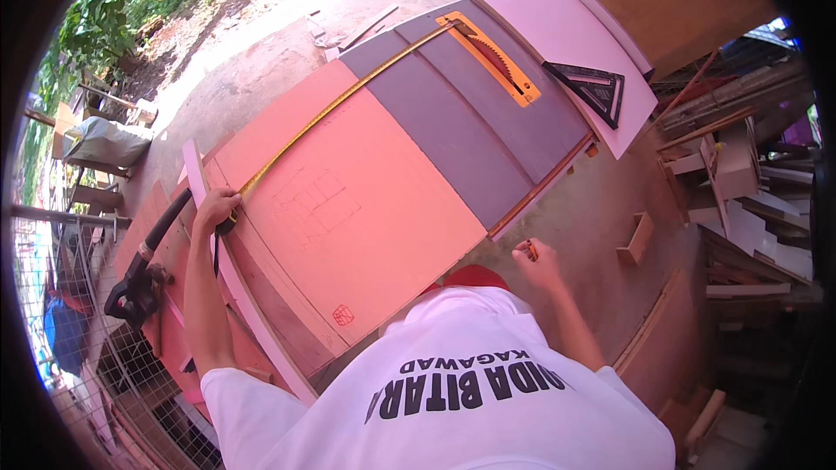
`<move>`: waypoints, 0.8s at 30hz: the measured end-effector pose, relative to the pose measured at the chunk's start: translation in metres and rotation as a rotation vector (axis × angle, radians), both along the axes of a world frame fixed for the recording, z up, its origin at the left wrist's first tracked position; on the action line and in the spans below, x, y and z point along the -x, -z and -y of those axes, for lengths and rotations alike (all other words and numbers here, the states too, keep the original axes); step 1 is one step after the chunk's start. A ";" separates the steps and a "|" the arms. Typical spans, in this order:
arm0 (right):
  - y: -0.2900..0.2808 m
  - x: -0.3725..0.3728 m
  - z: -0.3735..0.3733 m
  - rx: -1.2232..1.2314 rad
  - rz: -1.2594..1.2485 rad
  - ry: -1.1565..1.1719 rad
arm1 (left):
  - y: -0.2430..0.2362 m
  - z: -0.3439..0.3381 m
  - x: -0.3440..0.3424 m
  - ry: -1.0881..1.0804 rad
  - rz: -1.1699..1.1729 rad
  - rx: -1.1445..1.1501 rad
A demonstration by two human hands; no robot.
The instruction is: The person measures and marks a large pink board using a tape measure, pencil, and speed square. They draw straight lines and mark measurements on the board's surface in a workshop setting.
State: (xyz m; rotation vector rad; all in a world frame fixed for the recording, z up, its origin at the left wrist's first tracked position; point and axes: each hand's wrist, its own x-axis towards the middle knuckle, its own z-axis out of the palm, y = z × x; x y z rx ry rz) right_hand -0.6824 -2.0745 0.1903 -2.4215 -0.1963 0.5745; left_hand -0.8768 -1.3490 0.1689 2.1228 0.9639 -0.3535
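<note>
My left hand (216, 207) is closed around a tape measure (228, 223) at the left side of an orange-pink panel (348, 174). Its yellow blade (335, 104) runs out across the panel and a grey saw table (470, 122). The blade's far end lies by an orange saw insert (492, 59), where a toothed circular saw blade (498, 61) shows in the slot. Faint pencil lines mark the panel. Off its near right corner, my right hand (543, 268) is closed on a short orange pencil-like thing (532, 250), mostly hidden by the fingers.
A black triangular square (594, 94) rests on a pale board (566, 30) at the far right. A long pale strip (239, 287) and a black leaf blower (135, 292) are at the left. Scrap wood (740, 209) is piled right; a small wooden box (637, 239) sits below the table.
</note>
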 end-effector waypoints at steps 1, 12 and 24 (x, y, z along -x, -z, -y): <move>-0.002 0.003 0.000 -0.031 -0.011 0.018 | 0.001 -0.003 -0.004 0.025 -0.002 -0.059; 0.000 0.034 0.017 -0.055 -0.089 0.085 | 0.008 -0.010 -0.009 0.113 0.046 -0.236; 0.004 0.037 0.006 -0.003 -0.124 0.008 | 0.001 -0.035 -0.033 0.166 0.056 -0.263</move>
